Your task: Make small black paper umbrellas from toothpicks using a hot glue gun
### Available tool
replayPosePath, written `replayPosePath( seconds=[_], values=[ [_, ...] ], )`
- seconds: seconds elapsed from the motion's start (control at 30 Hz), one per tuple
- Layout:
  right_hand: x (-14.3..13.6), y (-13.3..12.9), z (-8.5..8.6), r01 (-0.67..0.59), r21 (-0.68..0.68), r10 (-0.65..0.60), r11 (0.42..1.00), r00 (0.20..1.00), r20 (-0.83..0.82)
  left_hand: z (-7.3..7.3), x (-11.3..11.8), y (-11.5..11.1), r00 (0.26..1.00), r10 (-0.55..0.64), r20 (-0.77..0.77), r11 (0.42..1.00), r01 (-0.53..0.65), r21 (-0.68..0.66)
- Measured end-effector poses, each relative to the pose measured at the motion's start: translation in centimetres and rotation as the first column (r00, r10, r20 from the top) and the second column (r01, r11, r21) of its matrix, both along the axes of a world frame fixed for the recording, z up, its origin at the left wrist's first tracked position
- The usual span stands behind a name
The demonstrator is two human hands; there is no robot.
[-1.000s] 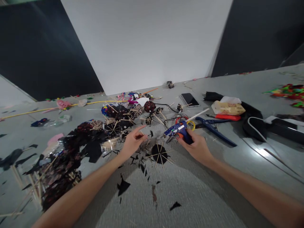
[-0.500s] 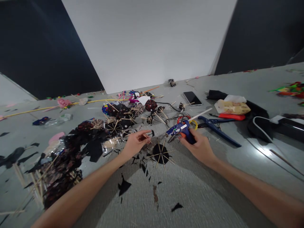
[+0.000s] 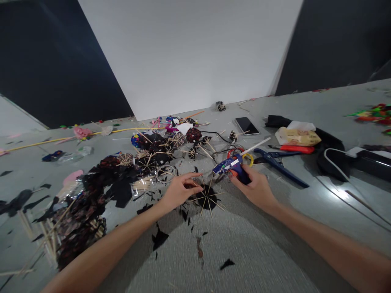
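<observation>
Wrapped around the handle of a blue glue gun (image 3: 227, 164) is my right hand (image 3: 255, 184). The gun's nozzle points left, and a pale glue stick (image 3: 256, 146) sticks out of its back. Below and between my hands lies a black disc (image 3: 207, 197) with thin wooden sticks fanned out across it like spokes. My left hand (image 3: 181, 189) is at the disc's upper left edge, thumb and fingers apart, with no object visible between them. Small black scraps (image 3: 184, 215) lie around the disc.
Blue pliers (image 3: 279, 165), a red-handled cutter (image 3: 297, 149), a phone (image 3: 247, 126) and a tissue pack (image 3: 297, 136) are at the right. Several spoked black discs and dark crumpled material (image 3: 82, 211) spread over the left. A white panel (image 3: 195, 57) stands behind.
My left hand has moved right and slightly down to the disc's edge, its fingers more extended, and the small black piece near its fingertips is no longer there. The glue gun has barely shifted.
</observation>
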State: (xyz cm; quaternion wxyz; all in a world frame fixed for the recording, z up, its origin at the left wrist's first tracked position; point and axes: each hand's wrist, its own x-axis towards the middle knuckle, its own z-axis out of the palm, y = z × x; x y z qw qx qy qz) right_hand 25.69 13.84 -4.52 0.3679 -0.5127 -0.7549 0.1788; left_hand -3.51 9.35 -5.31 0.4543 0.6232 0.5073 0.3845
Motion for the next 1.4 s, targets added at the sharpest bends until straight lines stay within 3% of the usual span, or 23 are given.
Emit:
replayPosePath(
  seconds=[1.17, 1.4],
  values=[
    [-0.1, 0.1, -0.1, -0.007, 0.031, 0.007, 0.999, 1.0, 0.012, -1.3, 0.1, 0.1, 0.998, 0.018, -0.065, 0.998, -0.014, 0.06],
    [-0.2, -0.1, 0.2, -0.01, 0.028, 0.01, 1.0, 1.0, 0.005, -1.1, 0.2, 0.0, 0.997, 0.033, -0.074, 0.997, -0.028, 0.065]
  ],
)
